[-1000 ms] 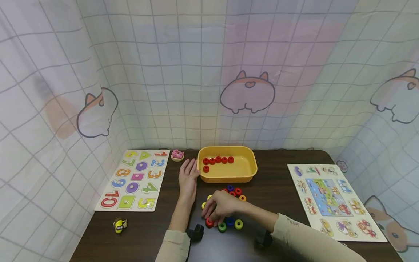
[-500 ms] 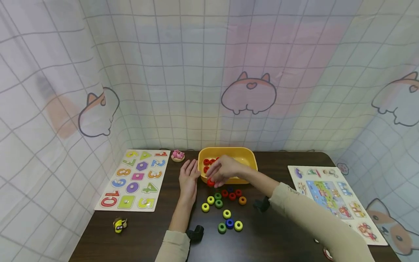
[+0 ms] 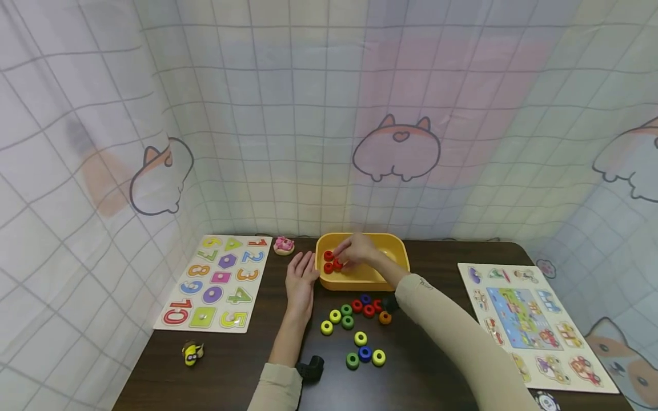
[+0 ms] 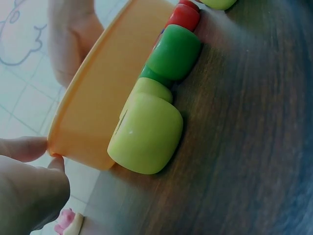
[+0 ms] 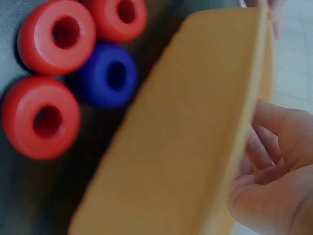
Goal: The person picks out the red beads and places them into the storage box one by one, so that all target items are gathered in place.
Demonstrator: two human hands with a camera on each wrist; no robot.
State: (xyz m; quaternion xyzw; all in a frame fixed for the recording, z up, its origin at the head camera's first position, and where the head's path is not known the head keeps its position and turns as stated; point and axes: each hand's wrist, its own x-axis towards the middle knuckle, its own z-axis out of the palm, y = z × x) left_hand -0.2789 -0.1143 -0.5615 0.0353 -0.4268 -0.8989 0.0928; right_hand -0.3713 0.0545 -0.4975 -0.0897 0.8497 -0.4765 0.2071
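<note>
My left hand lies beside the left end of a yellow plastic tray, fingers extended, thumb touching its corner. In the left wrist view, the thumb and a finger meet the tray's rim. My right hand reaches inside the tray and pinches a red bead low over the floor. That bead sits close beside other red beads at the tray's left. In the right wrist view the tray wall hides the right fingertips. The right hand covers part of the red row.
In front of the tray lie loose red, blue, green, yellow and orange beads. A number puzzle board is at left, a picture puzzle board at right. A yellow figure and a pink toy also lie on the table.
My right hand picked up a red bead from the front of the table, carried it over the tray's front rim and lowered it inside. The left hand stayed by the tray.
</note>
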